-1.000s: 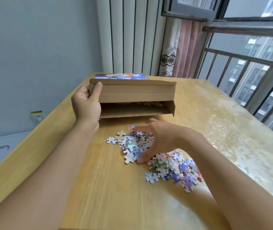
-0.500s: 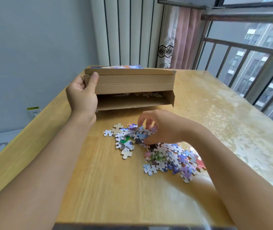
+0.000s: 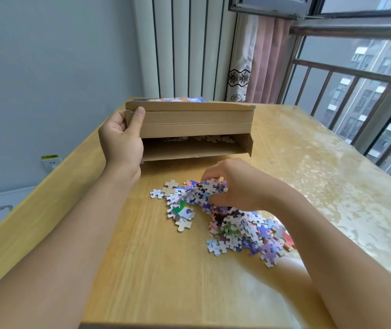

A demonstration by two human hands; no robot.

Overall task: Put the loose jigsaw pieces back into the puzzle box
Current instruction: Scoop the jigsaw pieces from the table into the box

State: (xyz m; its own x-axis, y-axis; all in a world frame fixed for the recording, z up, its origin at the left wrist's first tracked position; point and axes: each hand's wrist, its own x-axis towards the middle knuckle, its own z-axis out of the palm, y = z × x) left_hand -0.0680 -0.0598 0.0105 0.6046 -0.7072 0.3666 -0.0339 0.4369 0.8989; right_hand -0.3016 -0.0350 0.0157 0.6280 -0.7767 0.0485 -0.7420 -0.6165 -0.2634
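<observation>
1. nearest you, the wooden tabletop (image 3: 156,269) runs out from the bottom edge, with both your bare forearms reaching forward over it.
2. a loose heap of jigsaw pieces (image 3: 244,231) lies on the tabletop under and just left of your right forearm, mixed face up and face down; a few strays sit at its left edge, among them a plain cardboard-coloured one.
3. your right hand (image 3: 234,184) is over the far-left end of that heap, its fingers (image 3: 209,174) curled down and clamped on a bunch of pieces (image 3: 205,189), thumb underneath. whether the bunch is clear of the heap cannot be told.
4. beyond that, the puzzle box (image 3: 196,124) lies on the tabletop with its open side facing you; the brown lid flap hangs across the upper part of the opening, and a few pieces show inside at the back of the tray.
5. your left hand (image 3: 122,138) grips the box's left end, thumb pressed flat on the front of the lid flap, the other fingers wrapped round the side out of sight.
6. further back stand a white ribbed panel (image 3: 182,46), a pink curtain (image 3: 268,62) and a railed window (image 3: 356,74); a wall socket (image 3: 51,162) sits low on the grey wall to the left.
</observation>
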